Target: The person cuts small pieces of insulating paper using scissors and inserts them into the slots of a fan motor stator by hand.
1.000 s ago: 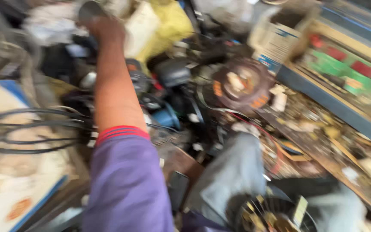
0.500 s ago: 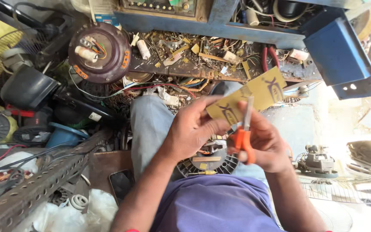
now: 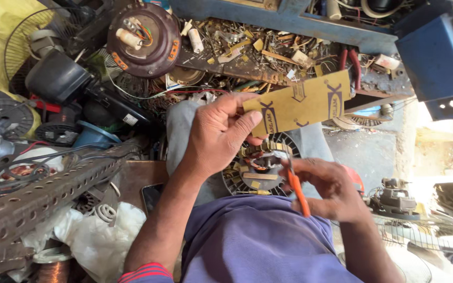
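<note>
Your left hand (image 3: 218, 133) is closed on the near end of a tan card strip (image 3: 300, 103), thumb on its face and fingers curled behind; the strip runs up and to the right, slightly tilted, dark printed marks along it. Your right hand (image 3: 331, 188) is curled around orange-handled scissors (image 3: 297, 188), fingers wrapped through the grips; the blades point up toward the lower edge of the strip (their tips are thin and hard to make out, so I cannot tell whether they touch the card). Below the strip and between your two hands, a round motor stator (image 3: 260, 167) with copper windings and a finned dark rim rests on your lap, against the grey trouser leg (image 3: 182, 126). Just under it, your purple shirt (image 3: 252, 241) fills the bottom of the view. To your left, a perforated metal angle bar (image 3: 43, 194) lies slanted across the clutter, with a white plastic bag (image 3: 95, 236) beside it and a small coil spring (image 3: 105, 212) just above the bag. Further up sits a brown round motor housing (image 3: 142, 32) with coloured wires at its centre, near a black motor casing (image 3: 57, 77). A blue metal box (image 3: 436, 50) stands at upper right, well apart from both hands.
</note>
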